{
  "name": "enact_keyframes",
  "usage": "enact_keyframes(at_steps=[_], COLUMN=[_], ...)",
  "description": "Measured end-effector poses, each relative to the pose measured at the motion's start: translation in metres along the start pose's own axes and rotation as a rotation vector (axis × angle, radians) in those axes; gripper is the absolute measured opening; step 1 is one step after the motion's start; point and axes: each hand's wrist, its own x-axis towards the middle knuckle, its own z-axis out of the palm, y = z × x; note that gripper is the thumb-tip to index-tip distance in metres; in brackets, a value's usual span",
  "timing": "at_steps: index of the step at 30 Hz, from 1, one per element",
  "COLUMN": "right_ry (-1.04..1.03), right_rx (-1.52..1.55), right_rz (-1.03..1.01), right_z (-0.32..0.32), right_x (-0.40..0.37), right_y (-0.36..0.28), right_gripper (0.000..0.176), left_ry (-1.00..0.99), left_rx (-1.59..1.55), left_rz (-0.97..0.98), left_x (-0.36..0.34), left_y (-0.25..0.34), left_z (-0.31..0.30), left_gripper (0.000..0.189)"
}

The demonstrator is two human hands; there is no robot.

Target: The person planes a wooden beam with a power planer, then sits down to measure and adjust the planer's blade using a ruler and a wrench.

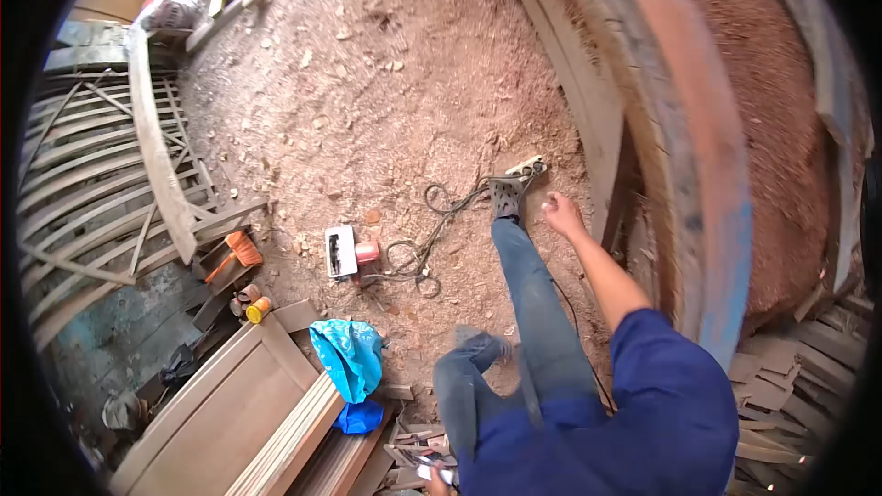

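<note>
My right hand (pixel 562 217) reaches forward over the dusty ground, its fingers curled in; whether anything is in them is too small to tell. Just beyond it lies a white power strip (pixel 527 167) with plugs in it, close to my clog (pixel 506 197). At the bottom edge, only part of my left hand (pixel 437 487) shows, closed around a small white object (pixel 445 475) whose kind I cannot make out. A black cord (pixel 424 253) loops from the strip towards a power tool (pixel 342 253) with a pale flat base and a red body, lying on its side.
Large curved timbers (pixel 684 156) rise along the right. A panelled wooden door (pixel 220 404) lies at lower left, with a turquoise bag (pixel 349 355) at its edge. Nearby are an orange brush (pixel 243 249) and a yellow tin (pixel 259 310). Slatted wood (pixel 92 174) stands at left.
</note>
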Motion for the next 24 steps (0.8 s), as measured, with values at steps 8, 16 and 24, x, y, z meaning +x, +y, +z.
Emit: enact_keyframes(at_steps=[8,16,24], right_ry=[0.063,0.127,0.045], right_rx=[-0.565,-0.766,-0.759], right_rz=[-0.219,-0.333,-0.364], right_z=[0.12,0.164,0.148], right_x=[0.204,0.229,0.226], right_y=[0.152,0.184,0.18], right_gripper=[0.028,0.023,0.016], left_ry=[-0.019,-0.018,-0.097], left_rx=[0.301,0.332,0.153], left_rz=[-0.225,-0.3,-0.335], left_x=[-0.035,-0.032,-0.015], left_y=[0.079,0.091,0.037], left_z=[0.059,0.062,0.039], left_gripper=[0.035,0.036,0.031])
